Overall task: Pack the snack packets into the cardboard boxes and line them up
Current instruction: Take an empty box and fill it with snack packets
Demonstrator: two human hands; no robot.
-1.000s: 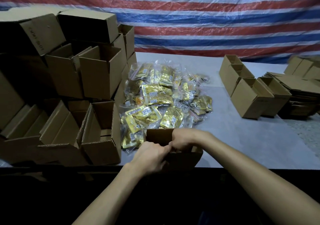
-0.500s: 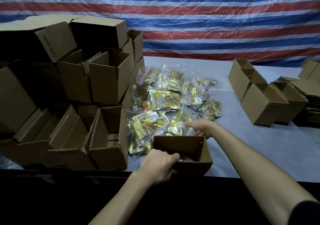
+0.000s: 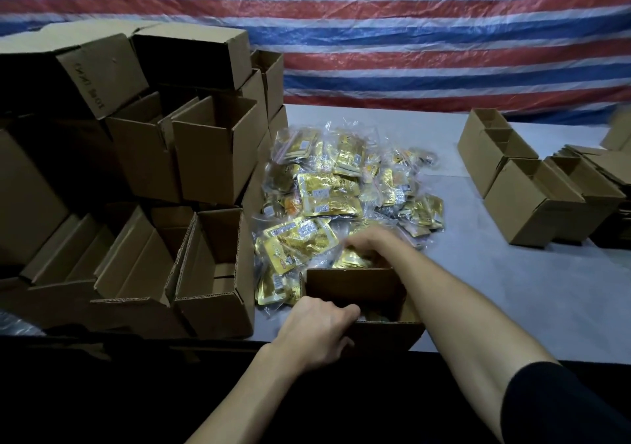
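Observation:
An open cardboard box [image 3: 355, 285] stands at the table's near edge. My left hand [image 3: 319, 327] grips its near left rim. A heap of gold snack packets [image 3: 341, 198] in clear wrap lies just beyond the box. My right hand [image 3: 370, 244] reaches over the box's far wall into the near edge of the heap, fingers curled down on a gold packet [image 3: 355, 259]; it is blurred, and whether the packet is gripped is unclear. Something pale shows inside the box, mostly hidden by my left hand.
Stacked open cardboard boxes [image 3: 211, 146] fill the left side, right up against the heap. More open boxes [image 3: 532, 201] stand in a row at the right, with flattened cardboard [image 3: 611, 167] behind them. A striped tarp hangs at the back. Bare grey table [image 3: 495, 290] lies right of the box.
My hands came apart from the box's rim. My right hand went out to the packet heap and now presses down at its near edge. My left hand stays on the box.

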